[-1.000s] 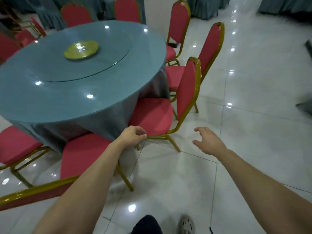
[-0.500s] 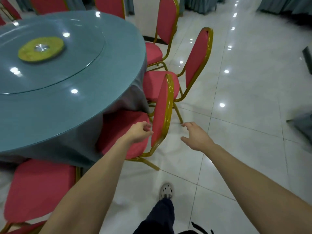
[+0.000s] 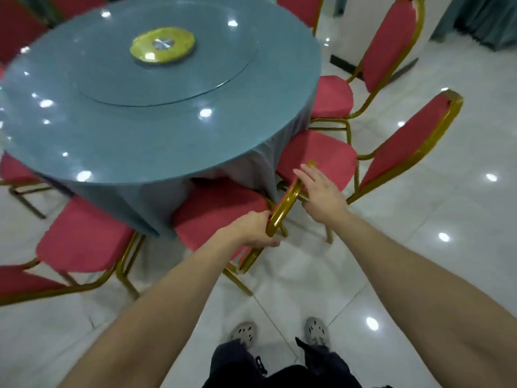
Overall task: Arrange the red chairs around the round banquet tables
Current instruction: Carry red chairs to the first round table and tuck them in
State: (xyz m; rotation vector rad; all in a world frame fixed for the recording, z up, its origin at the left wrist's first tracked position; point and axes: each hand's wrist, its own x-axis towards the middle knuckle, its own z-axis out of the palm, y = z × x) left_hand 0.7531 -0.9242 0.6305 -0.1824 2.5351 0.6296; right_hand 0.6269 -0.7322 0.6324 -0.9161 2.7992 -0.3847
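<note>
Clamped round the near end of the gold back rail [image 3: 285, 204], the left hand [image 3: 251, 229] seemed to have its grip wrapped tight on the red chair [image 3: 218, 211], though blur softened the fingers. The right hand [image 3: 321, 194] lay on the rail's far end, grip apart, fingers straight. The chair's seat sat tucked under the cloth edge of the round worktop [image 3: 156, 130], with another chair [image 3: 84, 242] just beside it.

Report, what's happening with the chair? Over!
Left hand grips red chair back rail; right hand rests on it. Seat at round table. Neighbouring chair close right.
</note>
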